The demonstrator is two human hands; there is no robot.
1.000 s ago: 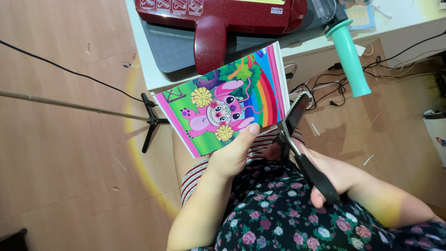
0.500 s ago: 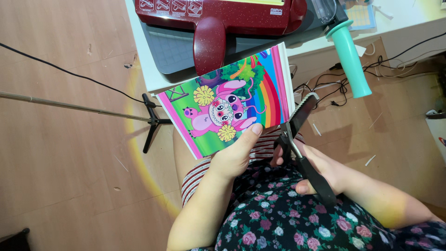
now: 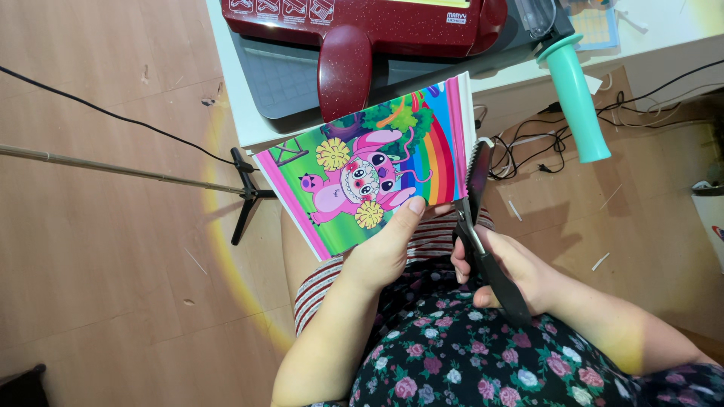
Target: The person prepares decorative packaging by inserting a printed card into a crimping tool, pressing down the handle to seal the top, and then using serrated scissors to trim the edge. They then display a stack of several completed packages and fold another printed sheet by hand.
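Picture card (image 3: 369, 169), printed with a pink cartoon figure and a rainbow, sits pinched in my left hand (image 3: 385, 249), thumb on its lower edge. My right hand (image 3: 509, 267) is closed around the black scissors (image 3: 483, 226); their blades stand at the card's right edge, just above my right hand.
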